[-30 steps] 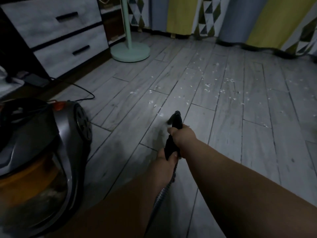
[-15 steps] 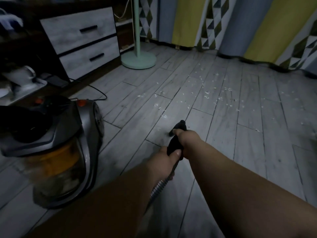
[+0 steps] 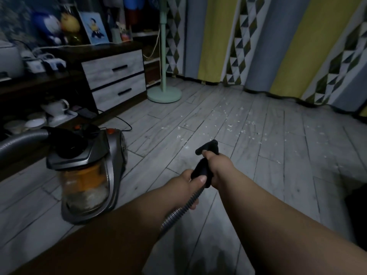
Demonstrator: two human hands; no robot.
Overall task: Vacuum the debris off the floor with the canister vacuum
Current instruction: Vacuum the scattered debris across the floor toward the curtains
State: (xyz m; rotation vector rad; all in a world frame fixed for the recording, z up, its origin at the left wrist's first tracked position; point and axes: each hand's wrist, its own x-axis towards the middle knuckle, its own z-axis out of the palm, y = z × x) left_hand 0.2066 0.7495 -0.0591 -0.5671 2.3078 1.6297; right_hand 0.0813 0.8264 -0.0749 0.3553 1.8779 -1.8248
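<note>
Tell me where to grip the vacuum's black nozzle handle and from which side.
Grip the black handle on its straight shaft, from behind and above: it points away toward the debris, and the ribbed hose trails back from its rear. The right hand holds it in front, the left hand behind, at the hose joint.

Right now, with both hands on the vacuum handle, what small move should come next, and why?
Probably ease the handle forward. The left hand and right hand both grip it, and its front end sits short of the white debris scattered on the floor toward the curtains. The canister vacuum stands apart on the left.
</note>
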